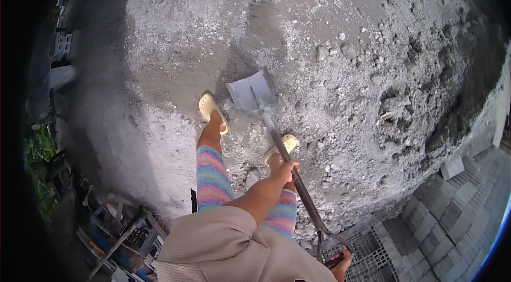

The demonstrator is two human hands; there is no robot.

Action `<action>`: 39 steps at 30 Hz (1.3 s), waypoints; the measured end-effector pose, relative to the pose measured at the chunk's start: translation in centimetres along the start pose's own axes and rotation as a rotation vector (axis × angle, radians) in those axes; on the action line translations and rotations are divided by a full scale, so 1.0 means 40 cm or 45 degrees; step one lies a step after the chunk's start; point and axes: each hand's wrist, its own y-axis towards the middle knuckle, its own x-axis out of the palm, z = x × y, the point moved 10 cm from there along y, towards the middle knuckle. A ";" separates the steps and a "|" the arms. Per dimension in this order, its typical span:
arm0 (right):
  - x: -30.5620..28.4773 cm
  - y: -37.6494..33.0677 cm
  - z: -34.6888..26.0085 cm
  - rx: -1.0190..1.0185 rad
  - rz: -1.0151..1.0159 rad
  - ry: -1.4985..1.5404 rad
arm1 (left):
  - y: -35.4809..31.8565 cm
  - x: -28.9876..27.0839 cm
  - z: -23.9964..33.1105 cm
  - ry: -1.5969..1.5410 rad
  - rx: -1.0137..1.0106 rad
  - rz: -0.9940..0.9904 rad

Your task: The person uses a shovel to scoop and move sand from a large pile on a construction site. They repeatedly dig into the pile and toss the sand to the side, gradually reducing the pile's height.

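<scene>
A shovel (301, 189) with a wide, square grey blade (250, 92) slants across the view from the lower right to the middle. My left hand (288, 170) is closed round its shaft, about midway down. At the top end my right hand (343, 263) grips the shovel's D-shaped handle, near the picture's lower edge. The blade lies low over the grey gravelly ground, just ahead of my feet, and holds no visible heap. My left clog (208, 105) is to the left of the blade; the right clog (287, 143) is partly hidden behind the shaft.
Loose grey gravel and powder (340, 69) cover the ground, rising rougher and lumpier to the right. Stacked concrete blocks (447, 213) stand at the lower right, beside a grid-like crate (367, 252). Cluttered wooden frames (125, 234) lie at the lower left.
</scene>
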 end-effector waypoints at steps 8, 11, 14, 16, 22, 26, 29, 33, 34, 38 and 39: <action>-0.127 0.124 -0.043 -0.107 0.348 0.000 | -0.015 0.152 -0.199 0.018 -0.398 0.041; 0.085 0.217 0.014 -0.069 0.138 0.028 | 0.118 0.183 0.063 -0.061 -0.249 -0.067; 0.458 0.229 0.046 -0.084 -0.203 0.120 | 0.273 0.185 0.407 -0.085 -0.035 -0.218; 0.672 0.203 0.053 -0.091 -0.353 0.213 | 0.280 0.223 0.638 -0.047 0.071 -0.156; 0.918 0.121 0.051 -0.208 -0.473 0.167 | 0.257 0.197 0.911 -0.098 0.149 -0.285; 0.892 0.018 0.078 -0.234 -0.480 0.168 | 0.195 0.159 0.917 -0.024 0.144 -0.188; 0.822 -0.039 0.123 -0.231 -0.420 0.264 | 0.112 0.141 0.894 -0.019 0.106 -0.231; 0.845 -0.065 0.134 -0.232 -0.638 0.183 | 0.026 0.047 0.987 -0.054 0.232 -0.098; 0.854 -0.047 0.143 -0.146 -0.639 0.190 | -0.002 0.009 1.010 -0.029 0.274 0.010; 1.039 -0.092 0.171 0.024 -0.887 0.220 | -0.228 -0.023 1.269 -0.054 0.562 0.137; 1.120 -0.111 0.169 -0.029 -1.029 0.212 | -0.304 -0.033 1.374 -0.067 0.697 0.176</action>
